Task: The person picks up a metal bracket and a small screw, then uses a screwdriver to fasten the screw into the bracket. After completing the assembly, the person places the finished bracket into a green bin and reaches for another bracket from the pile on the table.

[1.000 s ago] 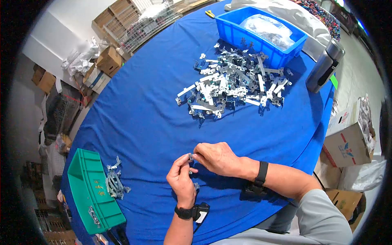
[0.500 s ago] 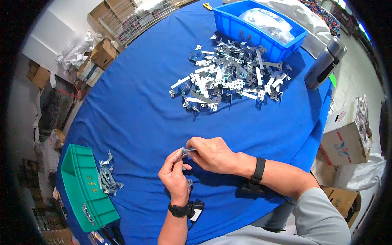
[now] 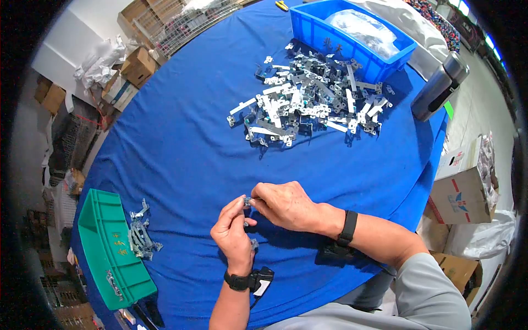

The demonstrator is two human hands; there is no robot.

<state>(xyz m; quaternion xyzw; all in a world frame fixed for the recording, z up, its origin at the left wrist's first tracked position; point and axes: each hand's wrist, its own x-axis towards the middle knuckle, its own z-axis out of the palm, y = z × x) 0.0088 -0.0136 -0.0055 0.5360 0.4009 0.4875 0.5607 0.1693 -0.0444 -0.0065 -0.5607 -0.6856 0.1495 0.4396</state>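
Note:
Near the front middle of the table, my left hand (image 3: 233, 234) is closed, with a small metal bracket (image 3: 247, 202) pinched at its fingertips. My right hand (image 3: 287, 206) meets it from the right, thumb and forefinger pressed together at the bracket's edge; anything else within that pinch is hidden. Another shiny metal piece (image 3: 254, 244) shows beside my left palm, partly covered. Farther off lies a large heap of metal brackets (image 3: 308, 102). To the left, a smaller pile of metal pieces (image 3: 142, 236) rests against the green bin (image 3: 110, 231).
A blue crate (image 3: 330, 41) holding a clear plastic bag (image 3: 366, 33) stands at the back. A steel flask (image 3: 440, 87) is upright at the table's right edge. Cardboard boxes (image 3: 465, 184) sit off the right side, and a wire rack (image 3: 187, 27) stands behind the table.
Both hands stay together, with the fingertips and the bracket turned slightly. The whole view has shifted a little; the heap, crate and bin keep their places on the table.

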